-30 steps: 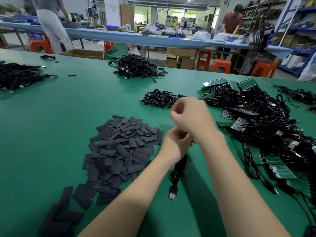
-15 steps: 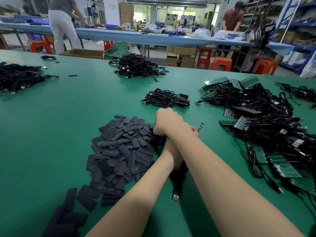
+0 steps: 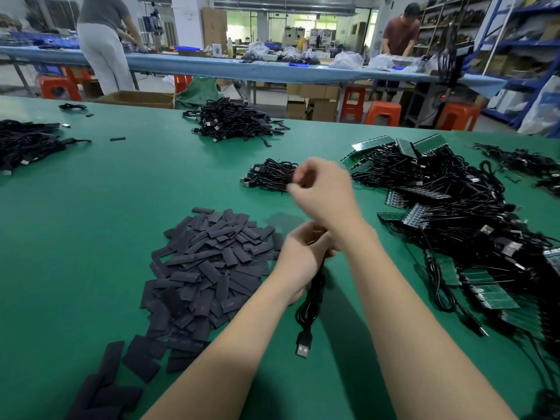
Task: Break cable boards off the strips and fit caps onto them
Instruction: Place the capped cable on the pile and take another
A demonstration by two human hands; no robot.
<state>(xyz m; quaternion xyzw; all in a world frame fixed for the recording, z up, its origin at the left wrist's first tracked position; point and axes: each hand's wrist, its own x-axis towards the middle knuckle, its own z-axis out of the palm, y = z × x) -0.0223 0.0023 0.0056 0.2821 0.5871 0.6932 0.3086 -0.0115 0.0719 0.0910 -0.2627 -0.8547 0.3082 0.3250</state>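
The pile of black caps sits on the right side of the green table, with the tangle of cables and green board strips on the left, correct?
Not quite. The head view shows the pile of black caps on the left side of the green table, and the cables with green board strips on the right.

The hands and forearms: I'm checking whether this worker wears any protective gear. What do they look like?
Both are bare. The left hand and right hand show no gloves, and no rings are visible. Both forearms are uncovered up to the bottom edge of the picture: no sleeves, watch or wrist strap in view. The right hand's fingertips are motion-blurred.
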